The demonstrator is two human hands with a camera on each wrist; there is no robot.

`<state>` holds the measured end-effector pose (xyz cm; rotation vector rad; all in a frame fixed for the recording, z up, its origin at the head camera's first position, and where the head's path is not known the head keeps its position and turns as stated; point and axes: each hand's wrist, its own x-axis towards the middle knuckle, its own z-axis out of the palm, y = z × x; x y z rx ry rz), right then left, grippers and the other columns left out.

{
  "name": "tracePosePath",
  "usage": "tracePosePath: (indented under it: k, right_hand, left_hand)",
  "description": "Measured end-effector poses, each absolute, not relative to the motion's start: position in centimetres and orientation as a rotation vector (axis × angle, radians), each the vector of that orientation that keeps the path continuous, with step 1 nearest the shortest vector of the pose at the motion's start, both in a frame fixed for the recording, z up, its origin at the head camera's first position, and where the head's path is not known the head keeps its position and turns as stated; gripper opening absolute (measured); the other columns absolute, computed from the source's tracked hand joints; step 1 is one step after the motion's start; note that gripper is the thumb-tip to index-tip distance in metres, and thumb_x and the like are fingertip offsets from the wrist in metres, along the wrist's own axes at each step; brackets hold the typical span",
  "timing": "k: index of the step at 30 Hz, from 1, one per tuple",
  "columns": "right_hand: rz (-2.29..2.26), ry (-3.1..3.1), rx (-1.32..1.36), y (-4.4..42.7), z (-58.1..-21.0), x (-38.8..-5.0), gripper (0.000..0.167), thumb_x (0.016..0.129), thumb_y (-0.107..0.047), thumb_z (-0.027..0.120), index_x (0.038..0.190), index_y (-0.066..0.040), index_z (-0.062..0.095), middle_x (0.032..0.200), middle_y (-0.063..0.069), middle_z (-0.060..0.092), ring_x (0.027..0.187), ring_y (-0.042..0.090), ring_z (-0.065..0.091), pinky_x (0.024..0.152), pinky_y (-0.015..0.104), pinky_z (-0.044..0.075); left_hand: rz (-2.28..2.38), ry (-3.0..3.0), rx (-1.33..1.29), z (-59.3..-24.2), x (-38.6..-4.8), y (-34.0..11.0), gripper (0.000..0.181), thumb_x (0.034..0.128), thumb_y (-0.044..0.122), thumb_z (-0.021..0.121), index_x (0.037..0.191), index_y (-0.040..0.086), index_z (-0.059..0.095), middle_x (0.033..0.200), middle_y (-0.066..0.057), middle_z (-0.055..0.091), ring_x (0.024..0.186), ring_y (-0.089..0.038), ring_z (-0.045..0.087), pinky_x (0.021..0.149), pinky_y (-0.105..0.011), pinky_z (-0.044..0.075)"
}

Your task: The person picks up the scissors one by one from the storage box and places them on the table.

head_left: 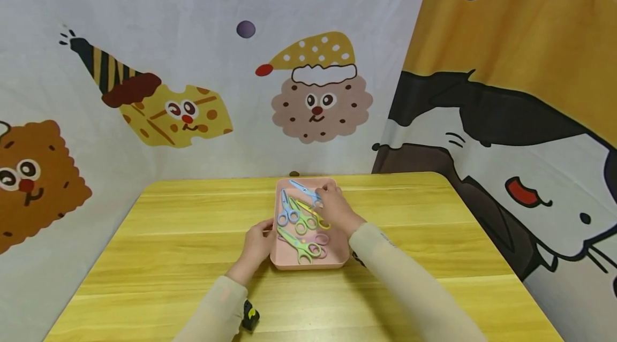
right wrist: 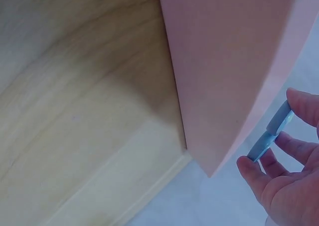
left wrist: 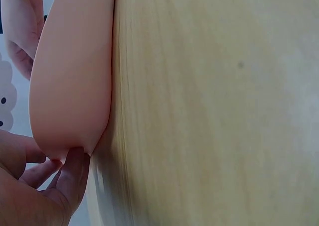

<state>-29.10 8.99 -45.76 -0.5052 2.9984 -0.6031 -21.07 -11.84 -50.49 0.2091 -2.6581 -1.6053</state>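
Blue scissors (head_left: 301, 188) held above pink tray (head_left: 337, 250)

The right hand (head_left: 336, 208) pinches the handles (right wrist: 280, 119) between thumb and fingers, blades left of the grip; other scissors (head_left: 288, 212) lie below it in the tray. The left hand (head_left: 256, 247) grips the tray's side.

Blue scissors (head_left: 306, 190) lie toward twelve o'clock in a pink tray (head_left: 309, 266), green scissors (head_left: 302, 247) toward six; the yellow table (head_left: 202, 248) is wood-grained.

head: above, forward-down, wide | wrists: close, tilted | shared: tray (head_left: 309, 266)
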Motion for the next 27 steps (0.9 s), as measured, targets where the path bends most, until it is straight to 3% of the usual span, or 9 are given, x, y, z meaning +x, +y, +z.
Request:
tracePosePath:
  k: [11,27]
  right_hand:
    - [-0.584,3.028,-0.477,9.9,-45.3,-29.0,0.054,0.09,-0.026,0.065,0.136,-0.004,0.049,0.14,0.017,0.041,0.123,0.034,0.041,0.102,0.043,0.044]
    - [-0.664,3.025,-0.405,13.0,-44.7,-29.0,0.054,0.091,-0.026,0.063,0.137,-0.005,0.047,0.138,0.02,0.041,0.123,0.037,0.04,0.1,0.049,0.043]
  left_hand:
    - [-1.559,-2.661,0.166,-50.3,-21.1,-12.0,0.034,0.0916,0.005,0.056,0.124,-0.006,0.058,0.112,-0.022,0.065,0.098,-0.031,0.064,0.078,-0.035,0.057]
    - [-1.552,-2.663,0.17,-50.3,-21.0,-11.8,0.035,0.0919,0.006,0.055,0.125,-0.006,0.057,0.113,-0.021,0.065,0.099,-0.031,0.063,0.079,-0.035,0.057]
